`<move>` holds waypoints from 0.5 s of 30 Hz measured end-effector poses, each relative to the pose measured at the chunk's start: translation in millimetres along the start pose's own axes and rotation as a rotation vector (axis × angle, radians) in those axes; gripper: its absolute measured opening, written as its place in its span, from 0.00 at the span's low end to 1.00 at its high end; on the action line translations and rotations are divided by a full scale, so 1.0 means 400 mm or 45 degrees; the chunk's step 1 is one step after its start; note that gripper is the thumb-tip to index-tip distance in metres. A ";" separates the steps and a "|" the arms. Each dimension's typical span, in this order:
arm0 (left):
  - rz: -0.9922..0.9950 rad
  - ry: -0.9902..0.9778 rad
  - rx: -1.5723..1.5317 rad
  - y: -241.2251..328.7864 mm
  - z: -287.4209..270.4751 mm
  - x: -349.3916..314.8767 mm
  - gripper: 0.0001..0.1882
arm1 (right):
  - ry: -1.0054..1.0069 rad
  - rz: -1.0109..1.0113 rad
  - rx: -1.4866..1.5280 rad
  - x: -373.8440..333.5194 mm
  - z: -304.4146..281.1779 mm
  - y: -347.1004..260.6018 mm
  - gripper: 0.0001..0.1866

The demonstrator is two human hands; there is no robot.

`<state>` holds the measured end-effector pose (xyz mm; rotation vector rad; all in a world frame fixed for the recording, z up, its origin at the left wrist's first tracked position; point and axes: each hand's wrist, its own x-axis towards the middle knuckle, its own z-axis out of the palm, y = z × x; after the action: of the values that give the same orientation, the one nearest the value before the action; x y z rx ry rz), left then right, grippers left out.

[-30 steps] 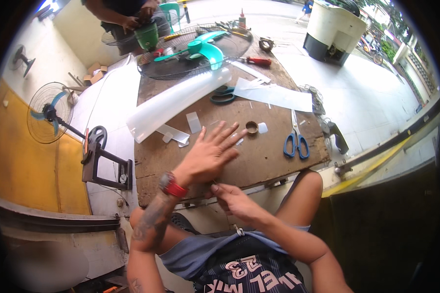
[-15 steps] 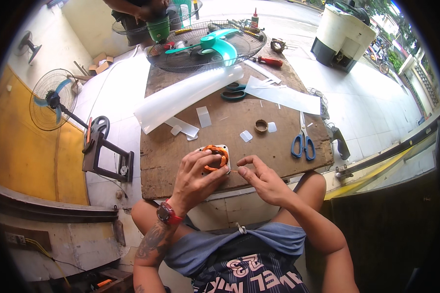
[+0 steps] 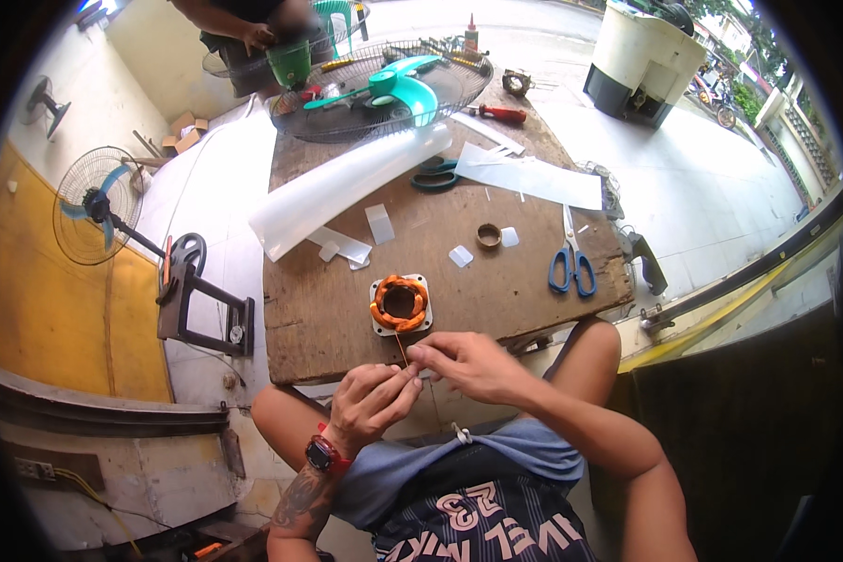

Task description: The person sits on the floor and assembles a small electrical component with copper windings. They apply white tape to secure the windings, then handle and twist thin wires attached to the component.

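Note:
Near the table's front edge lies a motor stator [image 3: 381, 304], a ring of orange-copper windings on a pale square core. A thin copper wire [image 3: 402, 347] runs from it toward me over the edge. My left hand [image 3: 370, 398], with a red watch on its wrist, has its fingers closed around the wire's end. Meeting it there, my right hand [image 3: 468, 363] pinches the same wire between thumb and forefinger. The fingertips of both hands touch or nearly touch, and they hide the wire's tip. Neither hand touches the stator.
Beyond the stator lie a brown tape ring [image 3: 489, 237], small translucent plastic pieces [image 3: 379, 225], blue-handled scissors [image 3: 572, 258], dark-handled scissors [image 3: 435, 178] and a rolled plastic sheet [image 3: 356, 192]. A fan guard with green blades [image 3: 408, 98] stands further back, near another person [image 3: 244, 28].
My left hand has let go of the stator and come down toward me onto the wire. My right hand has moved left to meet it. The stator now lies uncovered on the table.

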<state>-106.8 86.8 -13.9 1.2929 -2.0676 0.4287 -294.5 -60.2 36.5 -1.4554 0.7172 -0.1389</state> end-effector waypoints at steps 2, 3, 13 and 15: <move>0.056 -0.038 -0.046 -0.015 -0.002 0.008 0.23 | -0.042 0.099 0.362 0.040 0.045 0.031 0.17; 0.060 -0.010 -0.104 -0.029 -0.001 0.022 0.26 | -0.020 0.081 0.488 0.054 0.061 0.047 0.15; -0.225 -0.407 -0.108 -0.184 0.075 0.196 0.41 | 0.058 0.020 0.860 0.037 0.056 0.044 0.08; -0.358 -0.520 -0.211 -0.192 0.096 0.187 0.39 | 0.078 -0.036 0.785 0.041 0.061 0.032 0.08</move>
<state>-74.8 -21.0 3.9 1.6396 -2.1390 -0.1425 -273.2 -45.5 17.4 -0.8736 0.6297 -0.3921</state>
